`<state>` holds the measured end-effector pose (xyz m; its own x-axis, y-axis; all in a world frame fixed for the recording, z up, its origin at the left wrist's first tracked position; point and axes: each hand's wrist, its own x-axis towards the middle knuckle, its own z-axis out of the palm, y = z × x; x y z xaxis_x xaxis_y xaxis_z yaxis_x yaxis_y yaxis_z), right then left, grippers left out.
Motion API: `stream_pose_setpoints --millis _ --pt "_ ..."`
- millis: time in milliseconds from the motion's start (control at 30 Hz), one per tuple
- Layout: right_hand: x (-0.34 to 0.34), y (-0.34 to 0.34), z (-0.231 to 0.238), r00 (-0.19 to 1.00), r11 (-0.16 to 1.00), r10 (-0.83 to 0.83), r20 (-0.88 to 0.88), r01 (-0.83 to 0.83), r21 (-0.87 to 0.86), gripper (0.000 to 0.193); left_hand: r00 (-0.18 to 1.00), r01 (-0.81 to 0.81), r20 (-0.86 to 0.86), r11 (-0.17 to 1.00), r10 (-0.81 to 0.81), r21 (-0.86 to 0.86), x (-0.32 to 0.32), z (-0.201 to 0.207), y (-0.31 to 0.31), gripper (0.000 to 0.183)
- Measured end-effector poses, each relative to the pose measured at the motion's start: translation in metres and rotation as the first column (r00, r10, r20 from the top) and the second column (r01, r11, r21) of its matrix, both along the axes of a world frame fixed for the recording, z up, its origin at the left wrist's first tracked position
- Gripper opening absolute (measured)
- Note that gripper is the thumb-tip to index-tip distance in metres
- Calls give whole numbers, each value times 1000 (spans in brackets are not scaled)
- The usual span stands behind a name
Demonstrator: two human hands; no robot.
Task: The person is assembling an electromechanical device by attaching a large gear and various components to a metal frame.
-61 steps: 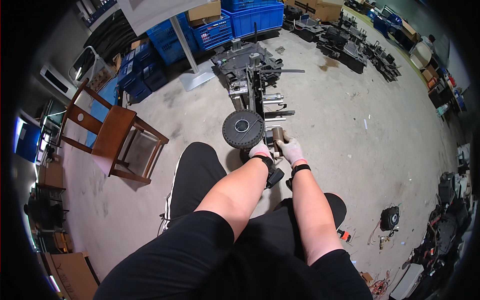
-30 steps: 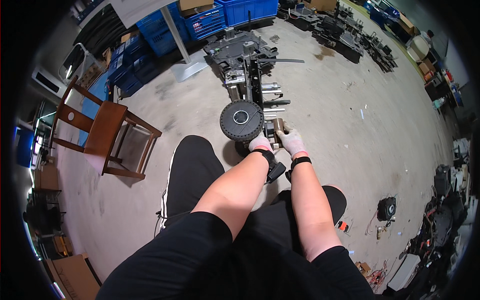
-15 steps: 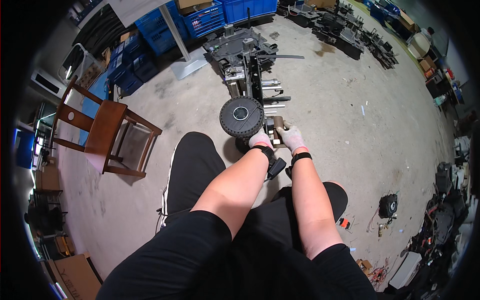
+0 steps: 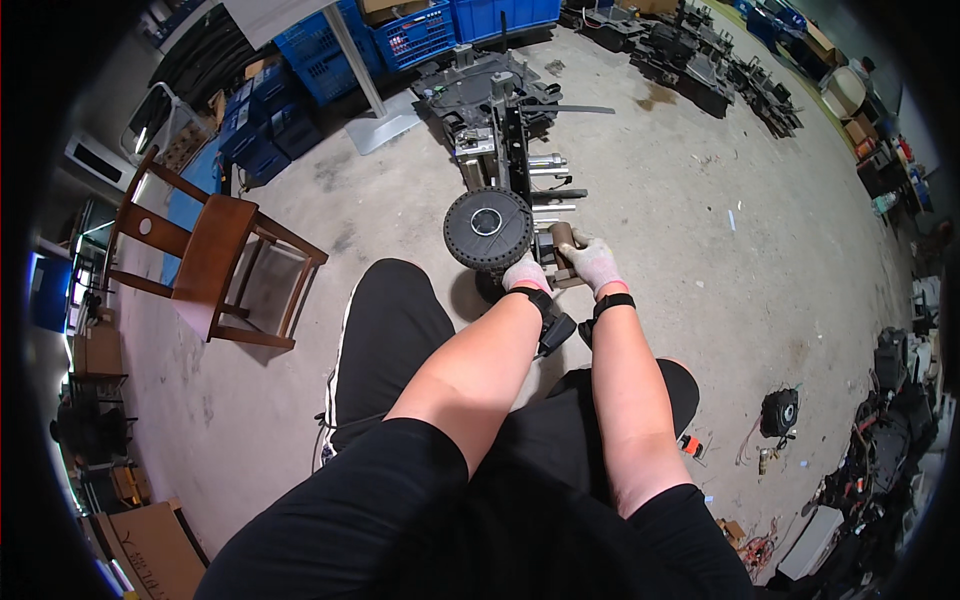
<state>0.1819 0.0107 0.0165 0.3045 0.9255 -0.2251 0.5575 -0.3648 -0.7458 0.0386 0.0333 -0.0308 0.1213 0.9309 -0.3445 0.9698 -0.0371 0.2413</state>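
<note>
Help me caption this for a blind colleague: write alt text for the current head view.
A person's right gloved hand holds a brown cylinder at a metal assembly; the left gloved hand is close to its black wheel. A wooden chair stands at left, with blue crates beyond.

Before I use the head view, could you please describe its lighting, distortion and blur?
In the head view, corners fade to black and edges bend near the rim; there too, shadows darken the grey concrete floor below the brown wooden chair and beside the round black wheel; also in the head view, the pale-gloved left hand and pale-gloved right hand show no strong blur.
</note>
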Motion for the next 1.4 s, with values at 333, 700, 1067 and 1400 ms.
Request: stream_pose_setpoints --millis 333,700,1067,1400 --pt "-5 -4 -9 998 1000 9 60 -8 -9 55 993 107 -34 989 -111 -104 -3 23 -3 58" --pt "1 -1 -11 995 998 -69 -72 69 -4 59 990 108 -79 983 -121 -147 -2 7 1 66" --pt "0 -2 1 982 994 2 -189 -22 -104 48 953 -37 303 990 -8 140 -13 -67 12 43" --pt "4 -5 -21 853 999 -28 -520 4 -47 54 674 -305 637 927 373 -221 -5 1 -15 51"
